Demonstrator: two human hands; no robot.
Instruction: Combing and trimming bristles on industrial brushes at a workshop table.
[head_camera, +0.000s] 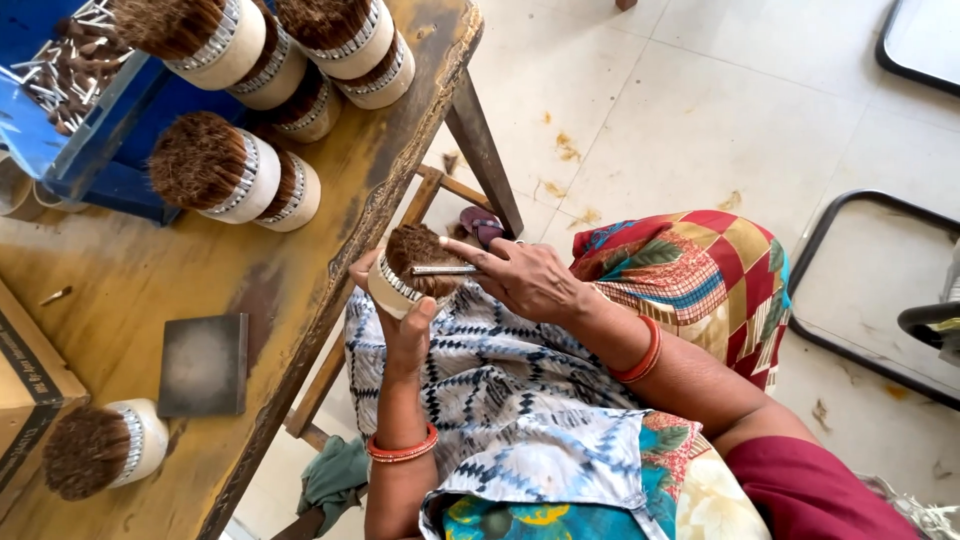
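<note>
My left hand (402, 318) grips a round brush head (412, 270) with brown bristles, a metal band and a cream base, held over my lap beside the table edge. My right hand (524, 277) holds a thin metal tool (442, 269) laid flat across the bristles, the index finger stretched along it. Both wrists wear orange bangles. A patterned cloth covers my lap under the hands.
A worn yellow wooden table (150, 290) stands at left with several finished brush heads (225, 170) at its far end and one more brush head (98, 448) near me. A dark square block (203, 364), a blue tray of nails (60, 70) and a cardboard box (25, 390) lie there too. A black metal frame (850, 290) is at right.
</note>
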